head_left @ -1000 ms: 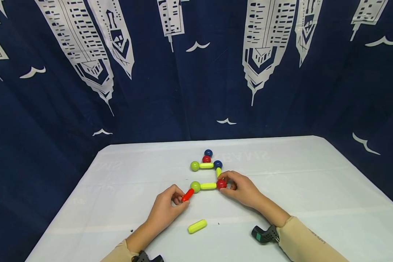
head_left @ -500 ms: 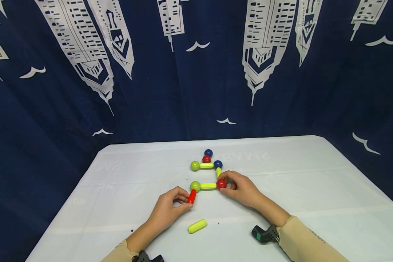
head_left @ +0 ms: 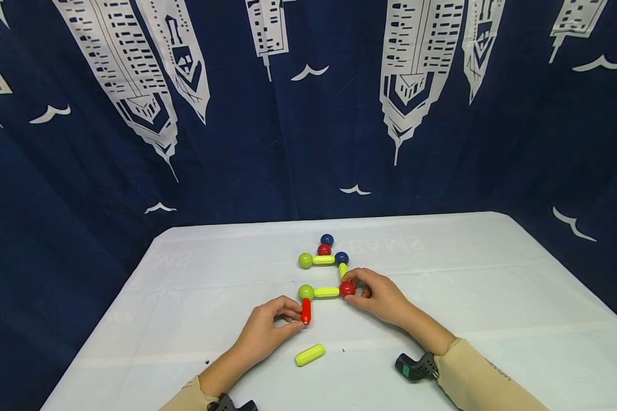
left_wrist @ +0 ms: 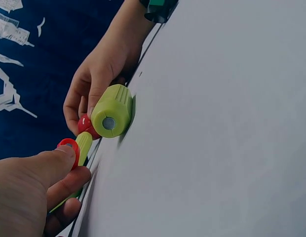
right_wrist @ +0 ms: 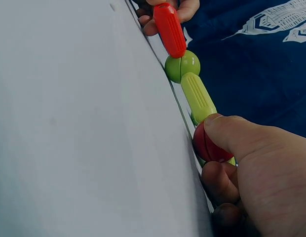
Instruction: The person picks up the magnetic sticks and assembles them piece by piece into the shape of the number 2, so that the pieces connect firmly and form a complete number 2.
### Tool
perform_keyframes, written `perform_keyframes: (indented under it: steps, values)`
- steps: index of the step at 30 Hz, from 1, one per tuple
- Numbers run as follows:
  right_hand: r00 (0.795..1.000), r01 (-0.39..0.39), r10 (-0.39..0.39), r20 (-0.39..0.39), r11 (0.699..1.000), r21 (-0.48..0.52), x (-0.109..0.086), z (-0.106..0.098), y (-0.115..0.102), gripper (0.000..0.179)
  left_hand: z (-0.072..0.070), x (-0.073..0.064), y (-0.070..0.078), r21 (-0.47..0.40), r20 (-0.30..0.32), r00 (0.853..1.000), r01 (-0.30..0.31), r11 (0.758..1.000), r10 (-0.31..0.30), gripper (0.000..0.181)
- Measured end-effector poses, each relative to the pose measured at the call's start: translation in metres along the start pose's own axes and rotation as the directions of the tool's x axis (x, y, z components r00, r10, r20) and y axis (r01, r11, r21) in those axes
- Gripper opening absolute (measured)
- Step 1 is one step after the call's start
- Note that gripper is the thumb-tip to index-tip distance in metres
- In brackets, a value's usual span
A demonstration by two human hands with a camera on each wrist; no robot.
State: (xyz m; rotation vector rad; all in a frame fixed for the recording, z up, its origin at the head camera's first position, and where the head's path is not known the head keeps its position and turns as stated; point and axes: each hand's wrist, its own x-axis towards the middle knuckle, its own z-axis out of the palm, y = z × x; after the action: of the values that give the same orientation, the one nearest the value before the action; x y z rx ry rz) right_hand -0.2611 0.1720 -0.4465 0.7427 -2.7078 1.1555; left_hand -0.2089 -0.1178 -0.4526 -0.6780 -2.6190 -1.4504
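With twelve o'clock pointing away from the person, the left hand (head_left: 267, 322) pinches a red stick (head_left: 305, 311) between thumb and fingers. The stick's far end meets the near green ball (head_left: 305, 292) at the ball's six o'clock. From that ball's three o'clock, a yellow stick (head_left: 327, 291) reaches a red ball (head_left: 347, 289), gripped by the right hand (head_left: 376, 294). A blue ball (head_left: 341, 258) sits at the red ball's twelve. On the worktop (head_left: 442, 274), a loose yellow stick (head_left: 309, 355) lies at six o'clock from the red stick.
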Motion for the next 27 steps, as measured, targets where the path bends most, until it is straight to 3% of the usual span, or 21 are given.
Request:
perform_keyframes:
  steps: [7, 12, 27]
  values:
    - [1.000, -0.005, 0.005, 0.005, 1.000, -0.013, 0.0004, -0.0003, -0.0016, 0.033, 0.0002, 0.0005, -0.0006, 0.021, 0.001, 0.999, -0.034, 0.999, 0.034, 0.028]
    - [1.000, 0.007, -0.007, -0.011, 1.000, -0.012, -0.0003, -0.0008, -0.0019, 0.033, -0.0001, -0.0002, -0.0014, 0.065, 0.004, 0.999, -0.048, 0.997, 0.048, 0.026]
    - [1.000, 0.022, -0.022, -0.021, 1.000, -0.012, -0.0004, 0.0001, -0.0002, 0.032, -0.0001, -0.0006, -0.0032, 0.079, 0.004, 0.997, -0.076, 0.994, 0.076, 0.019]
